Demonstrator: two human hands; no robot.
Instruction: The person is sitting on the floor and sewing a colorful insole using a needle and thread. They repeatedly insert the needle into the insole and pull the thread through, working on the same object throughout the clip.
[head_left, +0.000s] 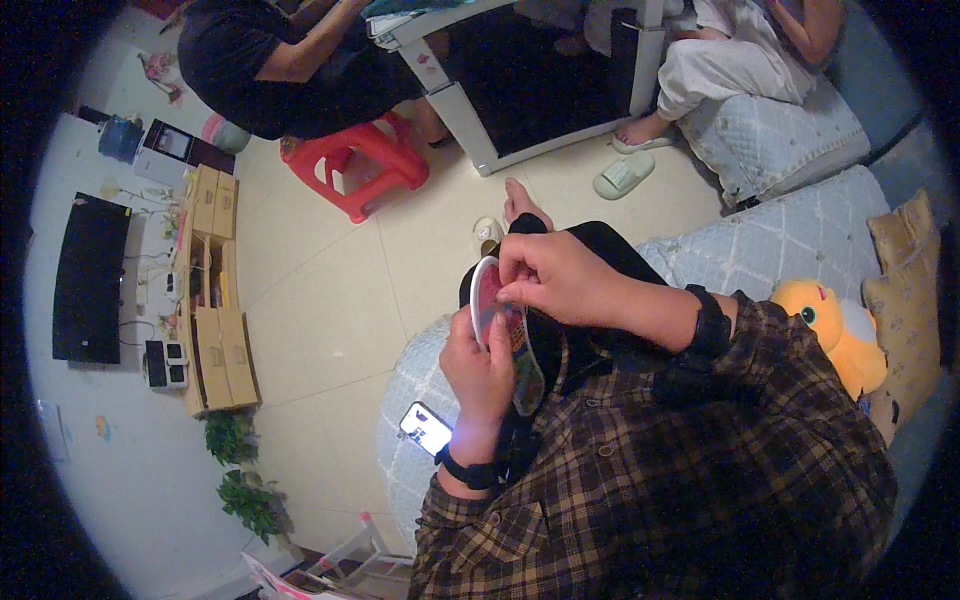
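A patterned insole (528, 371) with a white rim, red at one end and multicoloured farther down, lies tilted across my lap. My left hand (478, 364) grips its near-left edge, with the thumb on the patterned face. My right hand (559, 279) is just above the insole's red part, its thumb and index finger pinched together close to the surface. Whether something thin is between those fingertips cannot be made out. Beside my left wrist, a phone (426, 429) with a lit screen lies on the pale blue quilted cover (401, 390).
A red plastic stool (358, 161) holds a seated person in black. A white-framed table (491, 142) stands ahead. Another person sits at upper right near a green slipper (624, 176). An orange plush toy (832, 330) rests on the sofa; wooden drawers (217, 352) line the left wall.
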